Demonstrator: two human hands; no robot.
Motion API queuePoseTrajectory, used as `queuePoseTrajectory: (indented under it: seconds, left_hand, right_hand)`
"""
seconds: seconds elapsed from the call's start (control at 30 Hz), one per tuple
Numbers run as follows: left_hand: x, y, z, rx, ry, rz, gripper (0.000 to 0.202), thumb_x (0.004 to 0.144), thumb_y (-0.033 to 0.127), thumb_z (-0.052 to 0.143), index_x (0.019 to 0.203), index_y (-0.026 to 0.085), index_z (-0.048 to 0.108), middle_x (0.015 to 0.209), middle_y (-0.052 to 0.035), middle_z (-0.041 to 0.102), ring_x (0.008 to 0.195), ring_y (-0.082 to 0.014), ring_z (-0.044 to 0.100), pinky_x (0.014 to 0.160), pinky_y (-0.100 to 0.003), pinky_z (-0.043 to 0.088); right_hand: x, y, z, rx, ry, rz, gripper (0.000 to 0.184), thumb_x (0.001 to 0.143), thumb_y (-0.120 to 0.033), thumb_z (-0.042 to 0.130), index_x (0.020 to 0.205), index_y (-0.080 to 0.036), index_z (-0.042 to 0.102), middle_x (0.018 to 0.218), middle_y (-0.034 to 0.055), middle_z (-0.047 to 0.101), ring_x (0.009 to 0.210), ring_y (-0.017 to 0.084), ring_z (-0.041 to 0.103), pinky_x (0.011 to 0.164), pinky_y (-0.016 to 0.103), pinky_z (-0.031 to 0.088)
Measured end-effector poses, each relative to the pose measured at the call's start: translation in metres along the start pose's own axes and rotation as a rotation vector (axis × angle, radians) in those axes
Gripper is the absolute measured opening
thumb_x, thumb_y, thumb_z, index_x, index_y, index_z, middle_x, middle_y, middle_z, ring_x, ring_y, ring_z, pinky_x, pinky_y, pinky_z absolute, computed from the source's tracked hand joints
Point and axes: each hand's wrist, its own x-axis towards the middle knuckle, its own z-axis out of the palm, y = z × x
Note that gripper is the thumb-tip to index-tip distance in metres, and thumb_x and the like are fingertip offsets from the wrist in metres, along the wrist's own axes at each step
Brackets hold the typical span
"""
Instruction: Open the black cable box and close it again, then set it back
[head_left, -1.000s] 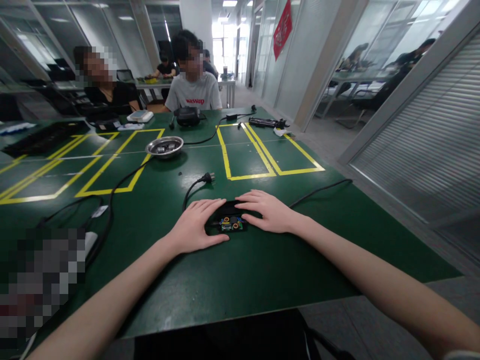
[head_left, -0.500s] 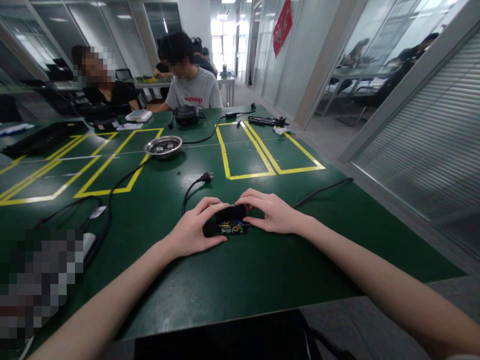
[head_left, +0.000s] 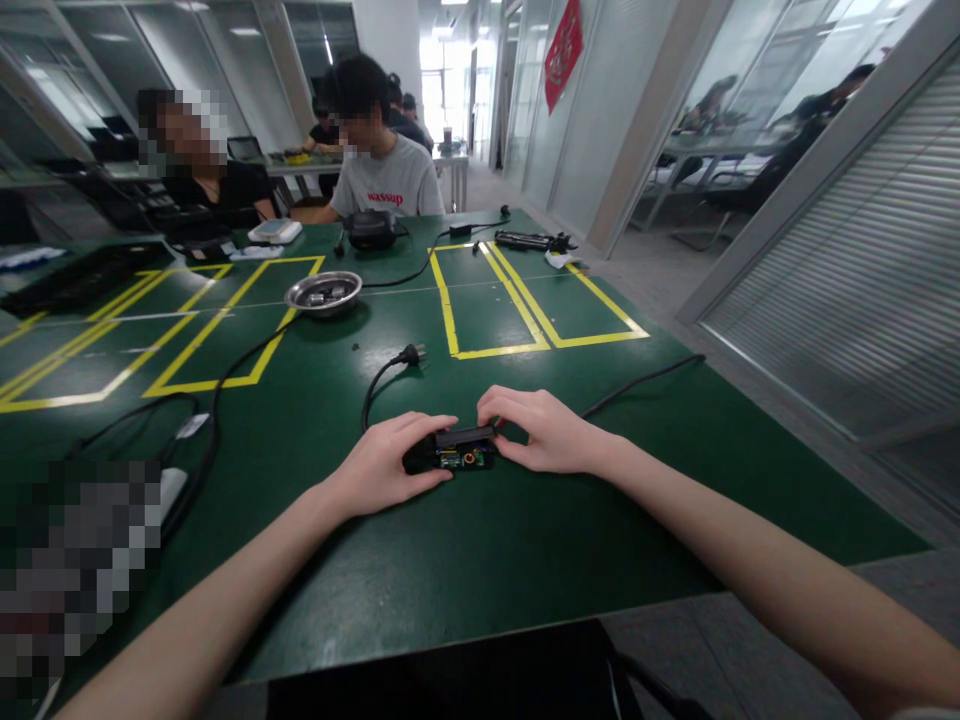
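Note:
A small black power adapter (head_left: 459, 449) with its circuit board exposed lies on the green table (head_left: 465, 560) near the front edge. My left hand (head_left: 386, 462) grips its left end with curled fingers. My right hand (head_left: 541, 430) grips its right end, fingertips on the black lid. A black cable with a plug (head_left: 411, 354) runs from the adapter's left side toward the table's middle. Another black cable (head_left: 645, 378) leads off to the right edge.
A metal bowl (head_left: 323, 292) with small parts sits mid-table between yellow tape outlines (head_left: 495, 300). Black cables (head_left: 217, 390) and a white power strip (head_left: 171, 482) lie at left. Two people sit at the far side, with a black device (head_left: 372, 229) and tools (head_left: 532, 241) there.
Both hands went from lying flat over the adapter to curling and gripping its two ends. The adapter's lid now shows between the fingertips.

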Motion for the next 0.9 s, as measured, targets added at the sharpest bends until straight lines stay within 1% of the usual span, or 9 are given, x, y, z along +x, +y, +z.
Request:
queuePoseTrajectory:
  seconds: [0.13,0.23,0.33,0.47,0.53,0.6,0.67,0.77,0.9]
  left_hand:
    - [0.001,0.0,0.001,-0.011,0.002,0.026,0.038,0.092,0.03,0.073,0.128,0.021,0.066,0.115,-0.0098,0.074,0.103,-0.0231,0.072,0.092,-0.036,0.059]
    - [0.001,-0.001,0.001,-0.014,0.0,0.023,0.034,0.092,0.03,0.073,0.124,0.02,0.068,0.113,-0.0102,0.074,0.102,-0.0232,0.071,0.09,-0.035,0.059]
    - [0.001,-0.001,0.0,-0.014,-0.008,0.019,0.034,0.093,0.032,0.072,0.124,0.02,0.069,0.112,-0.0105,0.075,0.102,-0.0237,0.071,0.09,-0.036,0.058]
    - [0.001,-0.002,0.0,-0.007,0.001,0.014,0.039,0.092,0.033,0.074,0.127,0.019,0.068,0.112,-0.0107,0.075,0.1,-0.0234,0.071,0.092,-0.037,0.058]
    - [0.0,-0.003,0.0,0.004,0.007,0.017,0.041,0.092,0.033,0.074,0.13,0.018,0.067,0.112,-0.0108,0.075,0.099,-0.0232,0.071,0.091,-0.037,0.059]
    - [0.0,-0.004,0.001,0.014,0.01,0.024,0.043,0.092,0.033,0.074,0.132,0.018,0.067,0.11,-0.0106,0.075,0.099,-0.0234,0.07,0.089,-0.037,0.059]
    - [0.0,-0.004,0.002,0.024,0.014,0.027,0.044,0.092,0.033,0.074,0.132,0.017,0.066,0.109,-0.0104,0.075,0.098,-0.0239,0.07,0.087,-0.038,0.058]
    - [0.001,-0.004,0.001,0.041,0.012,0.022,0.045,0.092,0.034,0.075,0.133,0.017,0.066,0.111,-0.0109,0.075,0.1,-0.0249,0.069,0.088,-0.04,0.058]
    - [0.002,-0.003,0.001,0.052,0.005,0.01,0.045,0.092,0.037,0.075,0.131,0.017,0.067,0.11,-0.0106,0.074,0.099,-0.0247,0.068,0.088,-0.04,0.058]
  right_hand:
    - [0.0,-0.007,0.001,0.034,-0.072,-0.021,0.027,0.079,-0.019,0.066,0.104,-0.02,0.056,0.108,0.0069,0.065,0.09,0.019,0.065,0.073,0.028,0.05]
    - [0.001,-0.008,0.002,0.061,-0.112,-0.005,0.031,0.082,-0.029,0.072,0.107,-0.021,0.057,0.109,0.0078,0.068,0.095,0.021,0.067,0.078,0.031,0.052]
    - [0.001,-0.006,0.004,0.042,-0.109,-0.002,0.035,0.085,-0.036,0.073,0.112,-0.02,0.058,0.11,0.0092,0.071,0.097,0.023,0.069,0.08,0.032,0.052]
    - [0.0,-0.002,0.006,0.0,-0.069,-0.009,0.029,0.089,-0.029,0.067,0.116,-0.018,0.061,0.105,0.0087,0.074,0.093,0.022,0.071,0.077,0.031,0.052]
    - [-0.001,0.0,0.006,-0.011,-0.042,-0.01,0.024,0.09,-0.024,0.063,0.114,-0.018,0.063,0.103,0.0084,0.074,0.092,0.021,0.071,0.077,0.03,0.052]
    - [-0.001,0.002,0.005,-0.011,-0.016,-0.007,0.021,0.091,-0.023,0.061,0.111,-0.017,0.065,0.103,0.0087,0.075,0.092,0.021,0.072,0.078,0.031,0.053]
    - [-0.002,0.004,0.002,-0.006,-0.014,0.004,0.02,0.092,-0.026,0.063,0.11,-0.017,0.066,0.102,0.0088,0.076,0.092,0.021,0.072,0.079,0.031,0.053]
    - [-0.002,0.004,-0.001,0.002,-0.043,0.016,0.026,0.091,-0.035,0.069,0.111,-0.018,0.068,0.101,0.0083,0.076,0.091,0.022,0.073,0.08,0.032,0.054]
    - [-0.001,0.003,-0.001,0.006,-0.046,0.005,0.026,0.096,-0.039,0.066,0.11,-0.017,0.07,0.102,0.0095,0.077,0.092,0.022,0.074,0.082,0.033,0.055]
